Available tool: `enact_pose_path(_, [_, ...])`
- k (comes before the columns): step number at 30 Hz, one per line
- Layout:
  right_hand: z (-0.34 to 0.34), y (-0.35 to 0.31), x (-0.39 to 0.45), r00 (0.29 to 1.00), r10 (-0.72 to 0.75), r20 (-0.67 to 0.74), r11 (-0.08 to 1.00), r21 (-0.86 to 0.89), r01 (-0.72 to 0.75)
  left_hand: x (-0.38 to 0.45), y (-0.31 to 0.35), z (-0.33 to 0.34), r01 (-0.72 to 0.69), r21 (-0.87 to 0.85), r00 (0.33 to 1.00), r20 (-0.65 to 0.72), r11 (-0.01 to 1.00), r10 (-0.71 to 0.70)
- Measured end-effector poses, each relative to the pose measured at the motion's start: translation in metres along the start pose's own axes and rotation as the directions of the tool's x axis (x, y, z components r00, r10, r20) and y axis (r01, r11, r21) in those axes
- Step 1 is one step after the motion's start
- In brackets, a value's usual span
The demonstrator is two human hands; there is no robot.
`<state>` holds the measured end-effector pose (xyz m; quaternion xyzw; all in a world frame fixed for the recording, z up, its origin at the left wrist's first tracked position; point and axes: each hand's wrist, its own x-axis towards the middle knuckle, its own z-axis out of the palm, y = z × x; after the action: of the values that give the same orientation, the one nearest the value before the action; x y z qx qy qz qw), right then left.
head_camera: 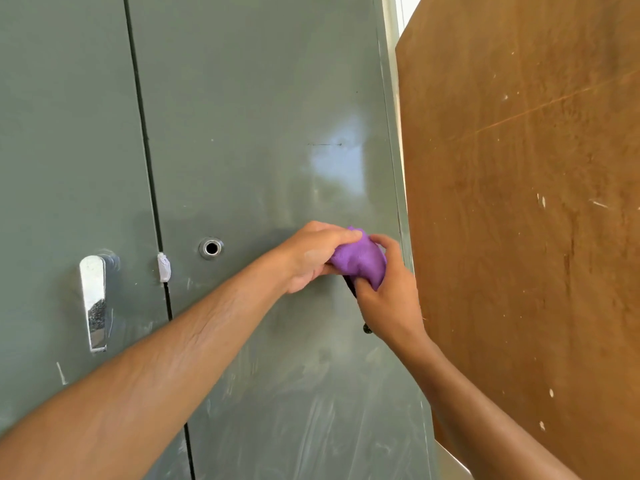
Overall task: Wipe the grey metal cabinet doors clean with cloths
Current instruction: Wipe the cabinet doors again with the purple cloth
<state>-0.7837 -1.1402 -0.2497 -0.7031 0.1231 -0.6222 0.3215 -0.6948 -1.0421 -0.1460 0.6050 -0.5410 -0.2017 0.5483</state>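
Two grey metal cabinet doors fill the view: the left door [62, 150] and the right door [259, 116], split by a dark vertical gap. A bunched purple cloth [360, 261] is held in front of the right door near its right edge. My left hand [311, 258] grips the cloth from the left, fingers curled over its top. From the right and below, my right hand [388, 296] curls round the same cloth. Something small and dark shows under my right hand; I cannot tell what it is. Pale smears streak the lower part of the right door.
A chrome lever handle [93, 299] is on the left door. A round lock hole [211, 248] sits on the right door, with a white scrap [163, 266] stuck at the gap. A scratched brown wooden board [536, 220] stands close on the right.
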Motion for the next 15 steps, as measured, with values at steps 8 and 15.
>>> enact_pose_path(8, [-0.028,0.039,0.061,0.888,0.251,-0.385,0.967,0.067,-0.244,0.02,0.022,-0.047,-0.247,0.836,0.904,0.016,0.49,0.428])
enact_pose_path(15, [-0.018,0.084,0.116,0.991,-0.137,0.006,0.866,-0.486,0.122,0.034,0.01,-0.09,-0.214,0.962,0.809,0.273,-0.172,0.521])
